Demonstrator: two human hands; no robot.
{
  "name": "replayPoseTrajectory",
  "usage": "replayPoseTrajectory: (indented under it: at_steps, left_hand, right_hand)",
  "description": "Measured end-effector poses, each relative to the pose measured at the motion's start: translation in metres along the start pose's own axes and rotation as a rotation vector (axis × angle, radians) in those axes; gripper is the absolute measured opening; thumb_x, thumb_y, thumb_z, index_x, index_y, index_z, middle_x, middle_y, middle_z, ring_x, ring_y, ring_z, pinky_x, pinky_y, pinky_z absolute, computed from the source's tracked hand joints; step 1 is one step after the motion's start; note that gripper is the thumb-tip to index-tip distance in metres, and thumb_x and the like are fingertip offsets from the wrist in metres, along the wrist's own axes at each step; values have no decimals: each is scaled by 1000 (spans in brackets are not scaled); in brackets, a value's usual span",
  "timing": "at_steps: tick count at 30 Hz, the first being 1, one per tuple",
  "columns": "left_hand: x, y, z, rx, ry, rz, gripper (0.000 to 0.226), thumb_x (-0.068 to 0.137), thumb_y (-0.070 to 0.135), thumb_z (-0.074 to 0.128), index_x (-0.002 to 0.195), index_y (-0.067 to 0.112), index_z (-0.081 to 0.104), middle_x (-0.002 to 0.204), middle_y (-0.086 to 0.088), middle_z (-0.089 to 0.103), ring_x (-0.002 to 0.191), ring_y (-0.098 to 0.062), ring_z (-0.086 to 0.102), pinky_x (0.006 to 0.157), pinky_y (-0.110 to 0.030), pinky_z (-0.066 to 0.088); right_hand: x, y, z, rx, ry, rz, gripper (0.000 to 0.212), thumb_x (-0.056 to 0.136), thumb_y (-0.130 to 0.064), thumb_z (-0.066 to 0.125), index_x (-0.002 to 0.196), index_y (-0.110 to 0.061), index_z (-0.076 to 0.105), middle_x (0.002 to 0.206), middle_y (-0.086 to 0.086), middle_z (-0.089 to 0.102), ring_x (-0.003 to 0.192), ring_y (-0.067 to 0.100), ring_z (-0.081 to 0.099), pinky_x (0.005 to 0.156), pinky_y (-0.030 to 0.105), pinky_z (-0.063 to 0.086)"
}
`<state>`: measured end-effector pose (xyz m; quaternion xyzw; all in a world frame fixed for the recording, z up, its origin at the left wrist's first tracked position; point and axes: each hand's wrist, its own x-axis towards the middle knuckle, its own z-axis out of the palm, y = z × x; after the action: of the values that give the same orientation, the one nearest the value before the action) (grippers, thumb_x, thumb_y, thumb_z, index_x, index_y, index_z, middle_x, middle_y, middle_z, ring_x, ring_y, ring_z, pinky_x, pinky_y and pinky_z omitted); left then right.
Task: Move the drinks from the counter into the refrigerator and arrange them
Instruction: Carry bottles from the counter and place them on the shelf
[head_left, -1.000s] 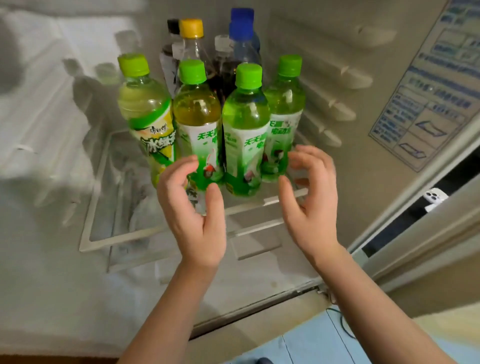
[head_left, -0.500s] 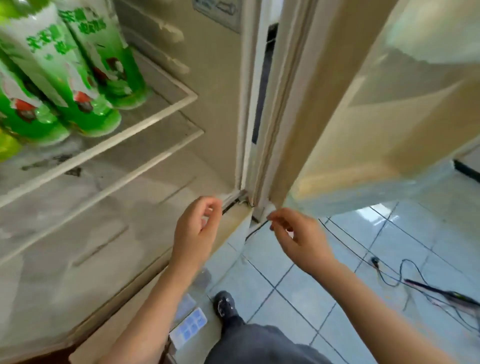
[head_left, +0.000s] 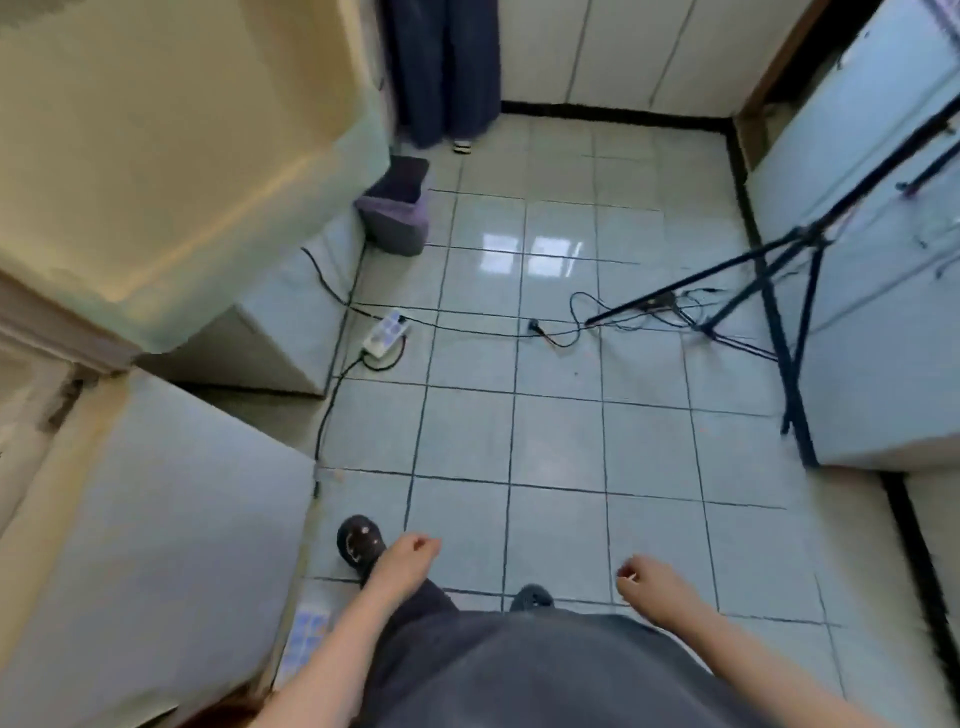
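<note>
Both hands hang low and empty: left hand at 7 o'clock with fingers loosely curled, right hand at 5 o'clock, curled just as loosely, nothing pinched in either. We're looking straight down at the floor, pale glossy tiles with dark grout and a window glare up towards 12. Where the drinks stand can't be told from this view; the cream refrigerator door fills 10 o'clock, with a pale blue-grey cabinet below it at 8. A black shoe sits just beside the left hand, and dark grey trousers fill 6 o'clock. At 9 a white power strip lies on the tiles, its black cables running across to a black tripod at 2 o'clock. A purple bin stands at 11 against the door's edge. At 12, another person's dark trouser legs. A pale cabinet closes off 3 o'clock.
</note>
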<state>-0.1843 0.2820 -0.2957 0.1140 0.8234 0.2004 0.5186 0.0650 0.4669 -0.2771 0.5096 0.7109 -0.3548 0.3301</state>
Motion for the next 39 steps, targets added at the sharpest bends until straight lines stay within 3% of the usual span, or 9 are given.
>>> replayPoseTrajectory:
  at_steps: [5, 7, 11, 16, 20, 22, 25, 33, 39]
  left_hand:
    - [-19, 40, 87, 401, -115, 65, 31, 97, 39, 44, 113, 20, 63, 122, 0, 62, 114, -21, 55, 94, -28, 41]
    - [-23, 68, 107, 429, -155, 134, 27, 97, 37, 44, 109, 22, 62, 113, 3, 64, 108, -17, 56, 87, -25, 40]
    - [-16, 126, 140, 428, -238, 131, 21, 97, 30, 45, 81, 19, 54, 89, 0, 61, 81, -17, 54, 62, -28, 36]
    - [14, 194, 198, 573, -270, 62, 17, 97, 29, 44, 95, 14, 52, 98, -5, 60, 76, -19, 52, 54, -24, 28]
    - [40, 261, 282, 859, -337, 189, 21, 96, 28, 47, 99, 9, 56, 97, -9, 62, 72, -21, 55, 53, -24, 35]
    - [46, 300, 333, 1071, -410, 313, 23, 96, 28, 47, 99, 8, 58, 104, -12, 65, 89, -27, 61, 69, -29, 45]
    - [40, 362, 415, 1342, -492, 484, 32, 96, 30, 45, 111, 7, 60, 115, -11, 64, 108, -27, 58, 85, -28, 41]
    - [-4, 496, 601, 1510, -593, 759, 32, 95, 35, 49, 118, 14, 59, 119, -10, 62, 105, -26, 57, 80, -27, 40]
    - [-28, 516, 691, 1579, -610, 713, 34, 97, 31, 47, 118, 7, 57, 119, -16, 61, 110, -32, 56, 92, -35, 44]
  right_hand:
    - [-31, 139, 19, 390, 56, 255, 21, 90, -15, 48, 69, -16, 53, 70, 3, 61, 62, 18, 55, 55, 23, 40]
    - [-40, 174, 28, 502, 72, 328, 28, 89, -12, 49, 61, -17, 49, 63, 3, 59, 56, 19, 52, 59, 25, 40]
    - [-50, 217, 41, 727, 97, 420, 22, 89, -13, 48, 69, -15, 55, 72, 8, 64, 63, 22, 57, 72, 33, 51]
    - [-49, 257, 60, 957, 151, 525, 20, 90, -17, 47, 74, -22, 59, 88, 4, 70, 81, 22, 65, 74, 26, 47]
    - [-53, 307, 71, 1205, 192, 642, 13, 93, -12, 49, 91, -14, 62, 95, 11, 66, 88, 24, 59, 84, 34, 48]
    - [-62, 339, 70, 1289, 214, 733, 12, 95, -14, 49, 89, -16, 59, 92, 8, 63, 87, 26, 60, 83, 34, 48]
    - [-77, 389, 55, 1366, 261, 848, 22, 95, -16, 48, 76, -25, 52, 89, 4, 62, 81, 21, 55, 83, 34, 48]
    - [-92, 458, -3, 1698, 590, 995, 11, 97, -27, 49, 105, -27, 56, 97, -8, 63, 93, 12, 60, 86, 30, 49]
    - [-80, 512, -2, 1828, 545, 1025, 12, 93, -18, 53, 100, -20, 64, 104, 1, 66, 102, 19, 60, 96, 34, 46]
